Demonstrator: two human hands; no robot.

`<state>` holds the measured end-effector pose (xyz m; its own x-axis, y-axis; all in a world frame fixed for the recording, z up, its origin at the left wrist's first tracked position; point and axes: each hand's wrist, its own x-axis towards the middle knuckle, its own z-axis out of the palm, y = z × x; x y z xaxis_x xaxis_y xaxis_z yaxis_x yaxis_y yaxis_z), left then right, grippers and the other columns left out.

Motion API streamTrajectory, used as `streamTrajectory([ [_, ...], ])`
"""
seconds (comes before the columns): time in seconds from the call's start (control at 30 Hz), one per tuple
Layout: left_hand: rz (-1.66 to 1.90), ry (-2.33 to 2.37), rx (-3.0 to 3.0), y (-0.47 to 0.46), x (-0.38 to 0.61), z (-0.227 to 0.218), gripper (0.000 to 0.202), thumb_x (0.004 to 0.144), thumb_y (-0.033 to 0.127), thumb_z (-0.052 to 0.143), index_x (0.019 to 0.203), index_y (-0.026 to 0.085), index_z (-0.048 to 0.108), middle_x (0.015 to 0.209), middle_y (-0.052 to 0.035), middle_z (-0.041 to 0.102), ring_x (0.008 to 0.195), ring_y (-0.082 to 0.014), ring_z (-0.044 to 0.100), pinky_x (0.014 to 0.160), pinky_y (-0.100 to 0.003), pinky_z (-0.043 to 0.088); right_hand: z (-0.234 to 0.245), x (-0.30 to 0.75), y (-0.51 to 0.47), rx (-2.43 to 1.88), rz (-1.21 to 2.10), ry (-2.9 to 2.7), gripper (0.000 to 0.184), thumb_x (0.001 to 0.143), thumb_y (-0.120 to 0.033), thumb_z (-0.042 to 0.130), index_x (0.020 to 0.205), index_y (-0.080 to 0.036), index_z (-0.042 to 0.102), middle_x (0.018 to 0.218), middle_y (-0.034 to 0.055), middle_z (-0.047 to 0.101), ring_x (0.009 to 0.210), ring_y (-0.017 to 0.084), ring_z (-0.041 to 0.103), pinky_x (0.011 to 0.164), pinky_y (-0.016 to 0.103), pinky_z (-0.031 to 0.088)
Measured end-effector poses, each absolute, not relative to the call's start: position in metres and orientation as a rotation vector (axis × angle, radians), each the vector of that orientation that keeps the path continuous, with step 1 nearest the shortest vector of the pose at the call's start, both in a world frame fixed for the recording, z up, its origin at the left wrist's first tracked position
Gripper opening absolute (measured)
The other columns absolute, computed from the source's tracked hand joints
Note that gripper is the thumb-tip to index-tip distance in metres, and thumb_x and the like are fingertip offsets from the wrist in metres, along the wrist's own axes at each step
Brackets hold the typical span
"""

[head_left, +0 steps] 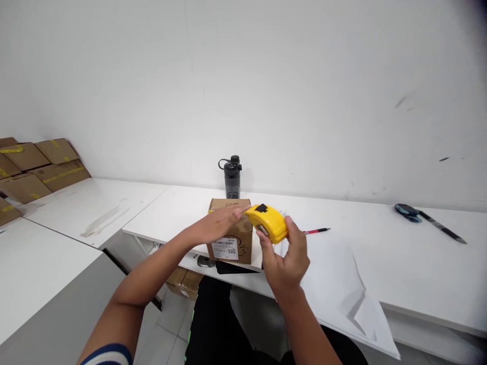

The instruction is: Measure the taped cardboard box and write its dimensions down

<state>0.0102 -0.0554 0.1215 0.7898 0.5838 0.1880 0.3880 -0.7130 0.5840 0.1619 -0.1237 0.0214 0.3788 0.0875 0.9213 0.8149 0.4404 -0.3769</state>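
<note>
A yellow tape measure [272, 223] with a black button on top is in my right hand [286, 259], held between thumb and fingers above the desk. My left hand [218, 224] reaches across from the left with its fingers stretched out. Its fingertips are at the left end of the tape measure; whether they grip anything there is hidden. Behind and below my left hand stands a brown cardboard box [245, 246] with a white label, partly covered by the hand.
A dark water bottle [232, 180] stands behind the box. A red and black pen [317, 231] and white paper sheets [333, 284] lie to the right, the sheets overhanging the edge. Further right is a dark, long-handled object [437, 225]. Cardboard boxes [57, 172] are stacked far left.
</note>
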Motion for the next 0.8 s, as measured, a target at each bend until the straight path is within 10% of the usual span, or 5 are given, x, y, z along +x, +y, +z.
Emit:
streamTrajectory([
  [0.17,0.585,1.175,2.75,-0.036,-0.045,0.075,0.102,0.07,0.074,0.061,0.151,0.021,0.031,0.157,-0.0113,0.031,0.144,-0.0333,0.029,0.118,-0.046,0.025,0.034,0.16,-0.137,-0.905,0.074,-0.774,0.055,0.085,-0.042,0.066,0.133,-0.023,0.046,0.129,0.0134,0.054,0.102,0.023,0.065,0.076,0.037,0.059],
  [0.33,1.115,1.281,2.293,-0.028,-0.102,0.022,0.09,0.074,0.068,0.061,0.148,0.022,0.037,0.152,-0.0085,0.042,0.139,-0.0305,0.039,0.116,-0.039,0.031,0.056,0.165,-0.137,-0.77,0.726,-0.512,0.036,0.086,-0.055,0.058,0.1,-0.023,0.049,0.086,-0.0031,0.057,0.049,0.007,0.056,0.045,0.023,0.049],
  [0.53,1.186,1.156,1.951,-0.04,-0.086,-0.037,0.078,0.081,0.062,0.056,0.143,0.018,0.04,0.142,-0.0154,0.049,0.134,-0.0309,0.044,0.112,-0.044,0.035,0.057,0.148,-0.124,-0.795,0.891,-0.581,0.047,0.076,-0.052,0.072,0.106,-0.024,0.05,0.085,-0.0042,0.057,0.049,0.004,0.047,0.04,0.017,0.036],
  [0.67,1.523,1.248,1.996,-0.059,-0.072,-0.013,0.071,0.081,0.057,0.061,0.139,0.022,0.041,0.145,-0.0138,0.043,0.138,-0.0281,0.036,0.115,-0.043,0.029,0.048,0.137,-0.131,-0.942,0.697,-0.902,0.066,0.079,-0.046,0.072,0.136,-0.028,0.043,0.11,0.0042,0.061,0.067,0.011,0.059,0.053,0.025,0.051],
  [0.8,1.416,1.111,1.934,-0.088,-0.065,0.048,0.047,0.092,0.061,0.038,0.103,0.022,0.062,0.099,-0.008,0.065,0.098,-0.0226,0.06,0.093,-0.037,0.045,0.039,0.135,-0.14,-0.937,0.54,-1.284,0.064,0.084,-0.038,0.069,0.141,-0.032,0.042,0.135,0.0087,0.051,0.115,0.024,0.057,0.087,0.038,0.056],
])
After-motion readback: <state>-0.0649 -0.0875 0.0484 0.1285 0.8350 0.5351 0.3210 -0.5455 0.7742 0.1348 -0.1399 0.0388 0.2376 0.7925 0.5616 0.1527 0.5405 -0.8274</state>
